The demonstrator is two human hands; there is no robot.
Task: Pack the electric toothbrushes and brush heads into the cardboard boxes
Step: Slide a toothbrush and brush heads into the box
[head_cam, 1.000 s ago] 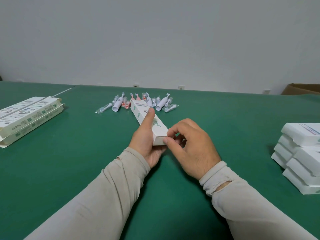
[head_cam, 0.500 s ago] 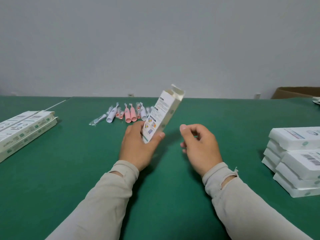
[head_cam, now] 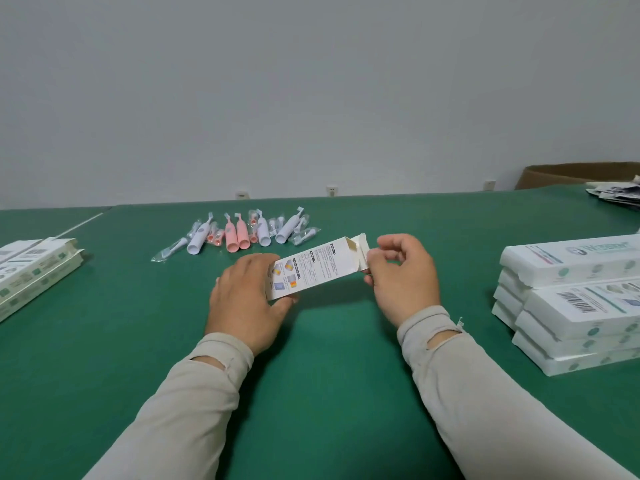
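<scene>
I hold a long white cardboard box [head_cam: 313,268] crosswise above the green table [head_cam: 311,375], its printed side facing me. My left hand [head_cam: 246,296] grips its closed left end. My right hand [head_cam: 401,275] pinches the flaps at its open right end. Behind the box lies a cluster of pink and white electric toothbrushes [head_cam: 239,233] and brush heads [head_cam: 169,251] in clear wrappers.
A stack of white boxes [head_cam: 571,303] stands at the right. Flat unfolded boxes [head_cam: 34,271] lie at the left edge. A brown carton [head_cam: 575,174] and some papers [head_cam: 616,194] sit at the far right, by the grey wall.
The box went from lying on the table under both hands to upright in my left hand, then swung down to the right. My right hand now pinches its open end.
</scene>
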